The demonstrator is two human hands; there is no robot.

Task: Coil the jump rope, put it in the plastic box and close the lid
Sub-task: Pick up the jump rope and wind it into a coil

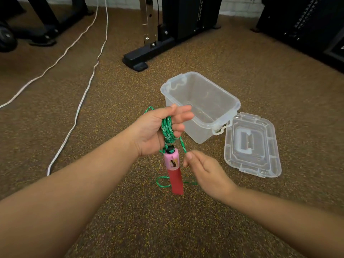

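Observation:
Several loops of the green jump rope (167, 131) are wound around my left hand (156, 130), which grips the bundle above the floor. A pink and red handle (174, 169) hangs straight down from that bundle. My right hand (203, 169) pinches a loose strand of the rope just right of the handle. More rope trails on the floor below. The clear plastic box (200, 105) stands open and empty just beyond my left hand. Its clear lid (251, 145) lies flat on the floor to the right of the box.
The brown speckled floor (130, 211) spreads all around. A black machine base (137, 61) stands behind the box. Two white cables (83, 94) run across the floor at the left. Dark gym equipment (305, 25) fills the far right.

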